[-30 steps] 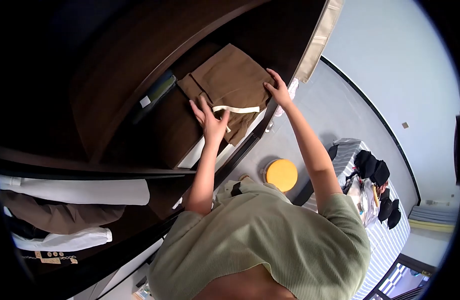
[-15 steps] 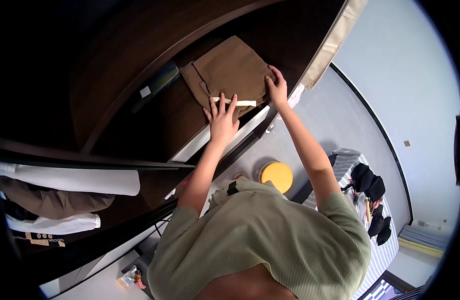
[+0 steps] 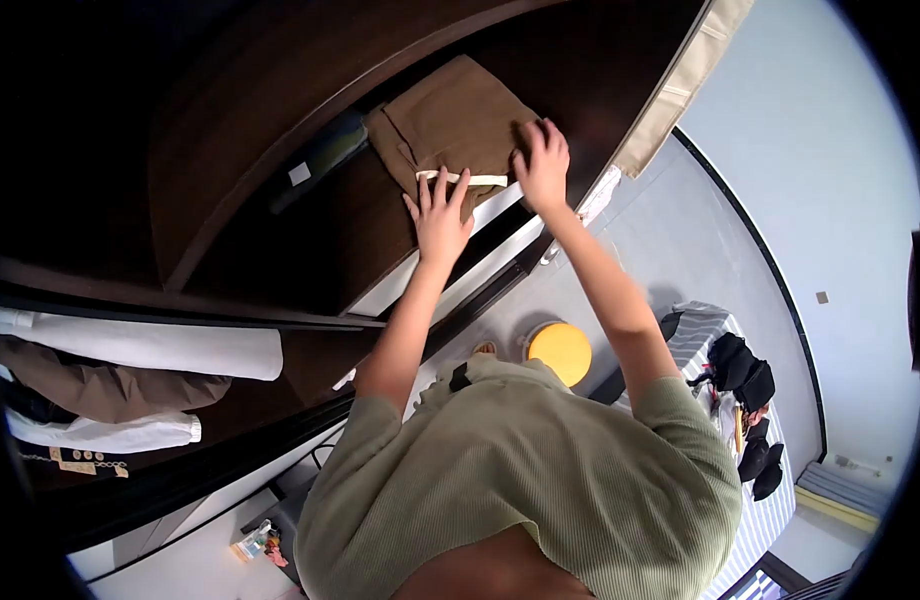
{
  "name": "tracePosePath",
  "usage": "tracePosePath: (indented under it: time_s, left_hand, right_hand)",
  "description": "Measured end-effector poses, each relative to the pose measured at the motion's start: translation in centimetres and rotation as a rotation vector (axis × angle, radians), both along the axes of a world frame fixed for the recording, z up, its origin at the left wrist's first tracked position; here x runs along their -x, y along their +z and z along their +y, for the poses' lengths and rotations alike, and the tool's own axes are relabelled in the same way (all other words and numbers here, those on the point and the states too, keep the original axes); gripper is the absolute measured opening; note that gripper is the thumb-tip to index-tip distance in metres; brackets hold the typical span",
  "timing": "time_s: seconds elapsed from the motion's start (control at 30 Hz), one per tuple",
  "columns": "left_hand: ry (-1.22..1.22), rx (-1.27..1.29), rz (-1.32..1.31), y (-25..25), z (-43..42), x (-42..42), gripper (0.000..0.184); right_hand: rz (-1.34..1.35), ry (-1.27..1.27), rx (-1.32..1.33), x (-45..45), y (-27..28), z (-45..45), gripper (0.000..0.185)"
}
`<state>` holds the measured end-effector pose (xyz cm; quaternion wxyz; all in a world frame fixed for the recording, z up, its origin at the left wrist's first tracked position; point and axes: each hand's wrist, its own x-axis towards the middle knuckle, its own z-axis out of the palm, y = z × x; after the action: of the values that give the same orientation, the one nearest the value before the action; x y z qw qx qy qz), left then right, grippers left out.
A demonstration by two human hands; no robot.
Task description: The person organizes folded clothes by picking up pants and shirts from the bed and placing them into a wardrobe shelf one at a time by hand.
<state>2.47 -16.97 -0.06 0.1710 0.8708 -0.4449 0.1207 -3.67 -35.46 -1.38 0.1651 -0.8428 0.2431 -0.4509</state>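
Observation:
A folded brown garment point(image 3: 460, 115) with a white strip point(image 3: 485, 181) along its near edge lies on a dark wooden cabinet shelf point(image 3: 330, 235). My left hand point(image 3: 442, 220) rests on the garment's near edge with fingers spread, the fingertips over the white strip. At the garment's right edge is my right hand point(image 3: 543, 168), its fingers bent and slightly apart. Its fingertips touch or nearly touch the cloth, and I cannot tell whether they press on it.
Dark folded cloth with a white tag point(image 3: 299, 174) lies left on the shelf. White and brown clothes point(image 3: 150, 345) hang lower left. A yellow round stool point(image 3: 560, 354) stands on the floor. Black items point(image 3: 742, 370) lie on a striped bed point(image 3: 715, 312) at right.
The brown garment sits a little further back on the shelf. My right hand has shifted from gripping the garment's right side to lying at its edge, fingers bent. My left hand stays on the near edge.

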Motion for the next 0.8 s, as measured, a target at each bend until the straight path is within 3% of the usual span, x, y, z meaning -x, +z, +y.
tracePosePath:
  time_s: [0.07, 0.2, 0.33, 0.57, 0.8]
  left_hand:
    - [-0.034, 0.11, -0.125, -1.5, 0.6, 1.1, 0.067]
    - [-0.078, 0.103, -0.211, -3.0, 1.2, 1.1, 0.059]
    - [-0.091, 0.06, -0.131, -2.5, 0.2, 0.6, 0.053]
    - [-0.118, 0.13, -0.03, -2.8, -0.2, 0.8, 0.055]
    - [-0.155, 0.233, 0.037, -1.4, 0.3, 3.4, 0.057]
  right_hand:
    - [0.162, 0.04, 0.164, 1.4, 0.3, 2.5, 0.05]
    - [0.284, 0.078, 0.178, 0.8, -1.9, 3.9, 0.054]
    - [0.416, 0.107, 0.351, -0.7, -2.2, 1.7, 0.052]
    - [0.25, 0.12, 0.042, 0.0, -2.2, 2.4, 0.054]
    - [0.095, 0.192, -0.373, 7.3, -3.5, 7.6, 0.065]
